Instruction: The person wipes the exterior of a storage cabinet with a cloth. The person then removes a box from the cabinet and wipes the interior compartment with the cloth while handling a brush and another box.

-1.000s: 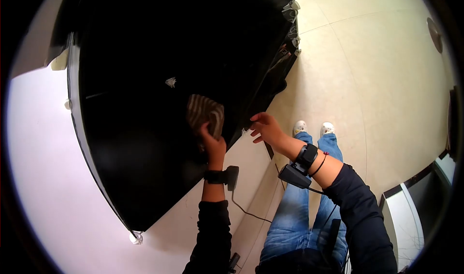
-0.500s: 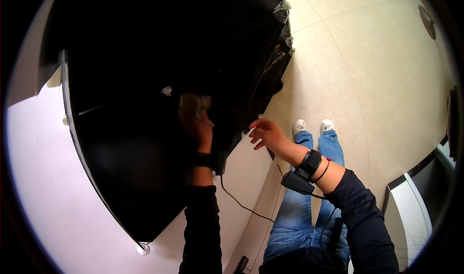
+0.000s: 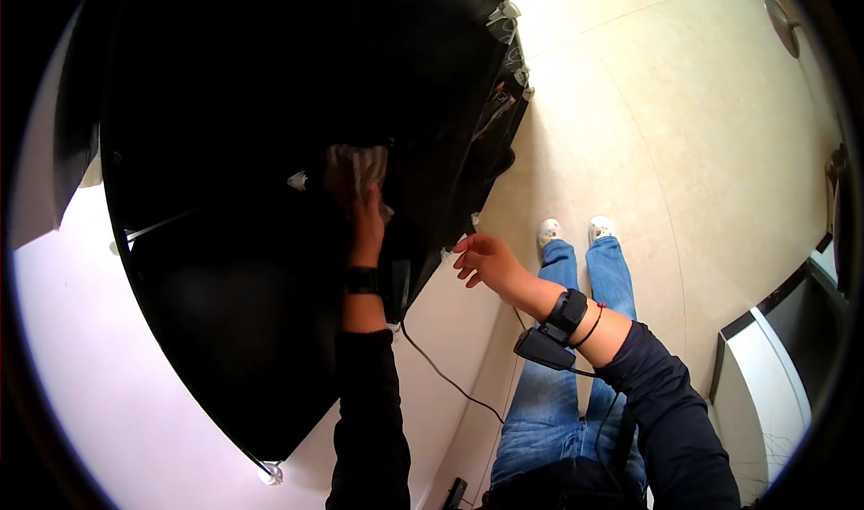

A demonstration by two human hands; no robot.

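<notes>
My left hand (image 3: pixel 365 225) reaches over a large black surface (image 3: pixel 243 321). It holds a striped, light brown and whitish cloth (image 3: pixel 358 164) against that surface, with the cloth spread beyond the fingers and slightly blurred. Left of the cloth is a small white crumpled piece (image 3: pixel 297 180). My right hand (image 3: pixel 484 263) hovers beside the near right edge of the black surface, fingers loosely bent and apart, with nothing in it. Black straps with boxes sit on both wrists.
White guards, one at the bottom corner (image 3: pixel 270 473) and one at the upper right (image 3: pixel 506 11), edge the black surface. A thin dark cable (image 3: pixel 441 377) hangs from the left wrist. White-fronted furniture (image 3: pixel 765 384) stands right, on a pale tiled floor (image 3: pixel 612 114).
My left hand has slid a little further up the black surface, and the cloth now looks more spread out. My right hand keeps much the same pose. The view has shifted slightly.
</notes>
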